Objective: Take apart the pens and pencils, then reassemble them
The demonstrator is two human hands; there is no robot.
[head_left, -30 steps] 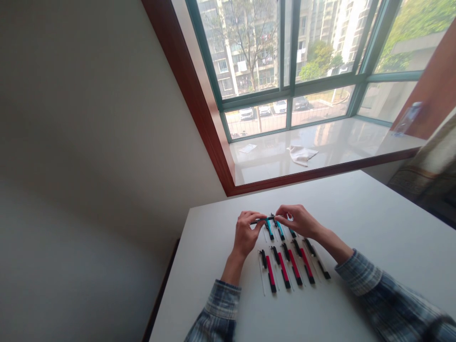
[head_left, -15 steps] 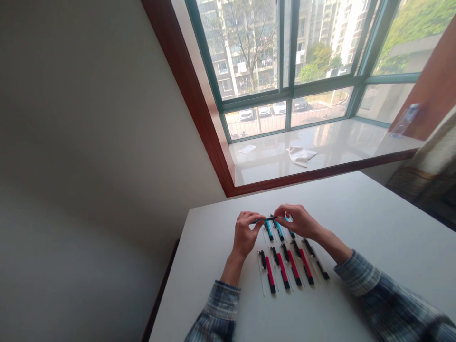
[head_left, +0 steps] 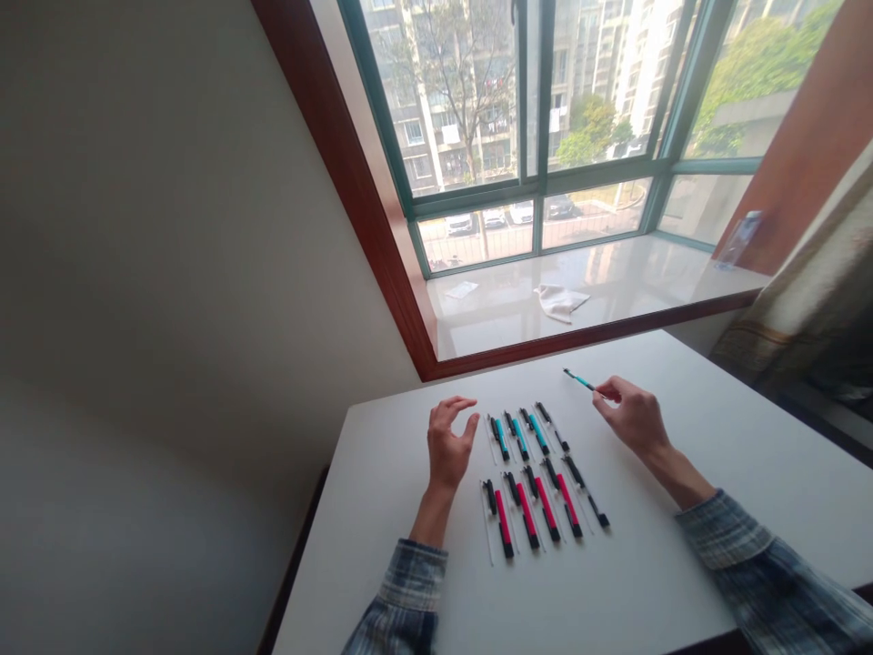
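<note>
My right hand (head_left: 631, 414) pinches a slim teal-and-black pen (head_left: 579, 380) by one end, holding it above the far right part of the table. My left hand (head_left: 450, 444) is empty, thumb and fingers apart, just left of the laid-out parts. Beside it lies a row of teal pen barrels (head_left: 520, 438) with black pieces and thin refills. Nearer to me, a second row holds several red pen barrels (head_left: 527, 516) with black pieces (head_left: 512, 488) and thin white refills (head_left: 487, 537). At the right end of each row, black parts lie without a coloured barrel.
The white table (head_left: 409, 628) meets the wall and a red-brown window frame (head_left: 518, 352). On the sill lie a white cloth (head_left: 560, 302) and a small paper packet (head_left: 462, 289); a clear bottle (head_left: 740, 241) stands at right, near a curtain (head_left: 791, 282).
My hands have parted. The right hand has moved right with the pen, while the left has let go and opened. The view has shifted slightly, and the teal row is now uncovered.
</note>
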